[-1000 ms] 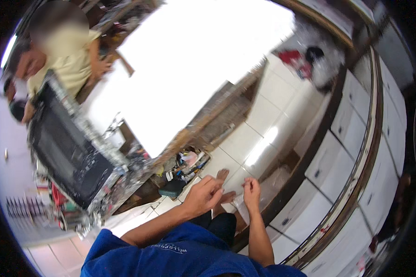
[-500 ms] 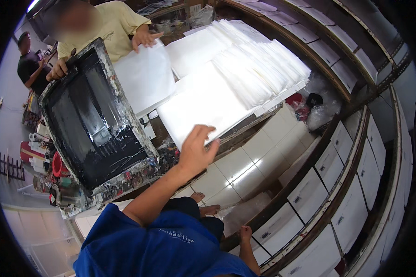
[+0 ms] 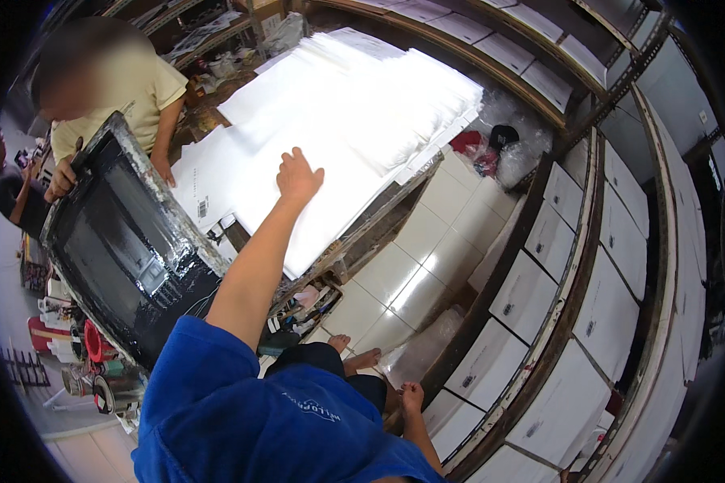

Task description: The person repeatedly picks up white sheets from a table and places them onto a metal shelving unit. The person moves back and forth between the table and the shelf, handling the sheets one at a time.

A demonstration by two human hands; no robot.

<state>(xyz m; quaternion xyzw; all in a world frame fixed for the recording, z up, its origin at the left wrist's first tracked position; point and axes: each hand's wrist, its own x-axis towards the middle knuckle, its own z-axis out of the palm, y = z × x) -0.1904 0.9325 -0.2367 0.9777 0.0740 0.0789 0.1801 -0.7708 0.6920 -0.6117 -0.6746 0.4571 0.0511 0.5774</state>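
Shelving curves round the right side of this print workshop, its racks (image 3: 620,241) laid with white sheets, and pale floor tiles (image 3: 427,233) show below the worktable. From my remote seat I look down over a blue shirt at a long wooden worktable (image 3: 379,217) covered with white sheets. My left hand (image 3: 298,177) is stretched out flat on the top sheet (image 3: 330,193) of the pile nearest the table's front edge, fingers slightly spread and pressing down, not pinched on anything. That sheet lies across the middle of the table, with a fanned stack of white sheets (image 3: 403,97) overlapping toward the far right corner. My right hand (image 3: 412,397) hangs low by my knee, away from the table, fingers loosely curled and holding nothing that I can make out.

At the table's left end a co-worker in a pale yellow shirt (image 3: 129,84) holds a large screen-printing frame (image 3: 121,241), black with ink, tilted up on edge just beside the sheets. Tins and red containers (image 3: 89,346) crowd the floor beneath it.

I judge the main hazard to be that inked frame: if it tips or swings toward the pile, wet ink could smear the clean sheets or my forearm. My palm could also drag the top sheet out of line with those under it, and the pile's front edge overhangs the table, so a push might slide sheets onto the floor.
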